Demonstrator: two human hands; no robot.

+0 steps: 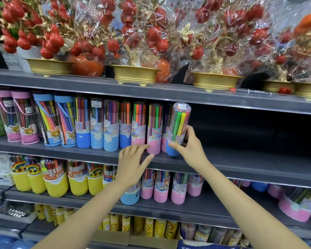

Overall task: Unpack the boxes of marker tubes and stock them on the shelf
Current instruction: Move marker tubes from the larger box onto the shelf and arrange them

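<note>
Blue-based marker tube (178,128), one, tilted: right hand (192,150) fingers clamped round it; left hand (133,159) fingers spread, touching one pink-based tube (153,130).

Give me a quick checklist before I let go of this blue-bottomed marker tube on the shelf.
1. Grip: right hand holds the blue-bottomed tube near its base. Ok.
2. Tube upright: it leans, top tilted right. Not ok.
3. Base seated on the shelf: sits near the front edge, but full contact is hidden. Cannot tell.
4. Space to the right: the shelf is bare there. Ok.
5. Neighbour steady: left hand has straight fingers beside the pink-bottomed tube, which stands upright. Ok.
6. Headroom: tube top shows below the upper shelf. Ok.
</note>
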